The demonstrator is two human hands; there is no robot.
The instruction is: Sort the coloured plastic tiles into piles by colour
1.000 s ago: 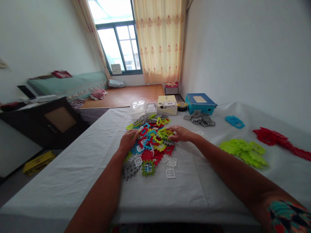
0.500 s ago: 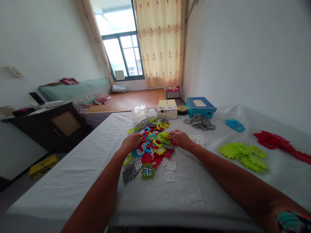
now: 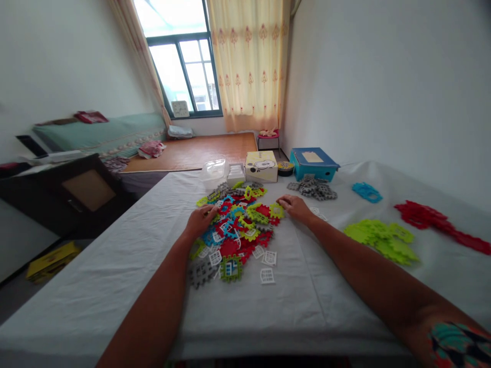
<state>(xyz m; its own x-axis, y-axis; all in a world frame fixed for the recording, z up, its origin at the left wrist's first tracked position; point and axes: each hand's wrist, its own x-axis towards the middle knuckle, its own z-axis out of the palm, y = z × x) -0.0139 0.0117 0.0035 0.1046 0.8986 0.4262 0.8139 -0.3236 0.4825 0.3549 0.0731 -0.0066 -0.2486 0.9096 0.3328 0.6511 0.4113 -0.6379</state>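
Observation:
A mixed pile of plastic building pieces with toothed edges, in red, blue, lime green and grey, lies between my hands. My right hand is at the pile's right side, fingers closed on the edge of a lime green building piece. At the left side, my left hand has its fingers curled against the pile; what they grip, if anything, is hidden. Small white window pieces lie at the near edge, beside a green square piece with a window.
Sorted heaps lie to the right: grey pieces, blue pieces, lime green pieces and red pieces. Behind the pile stand a clear plastic box, a yellow carton and a blue box on the white cloth.
My right hand has moved slightly away from the pile's middle, with the lime green piece now showing at its fingertips. My left hand has shifted slightly left. The camera view has shifted a little.

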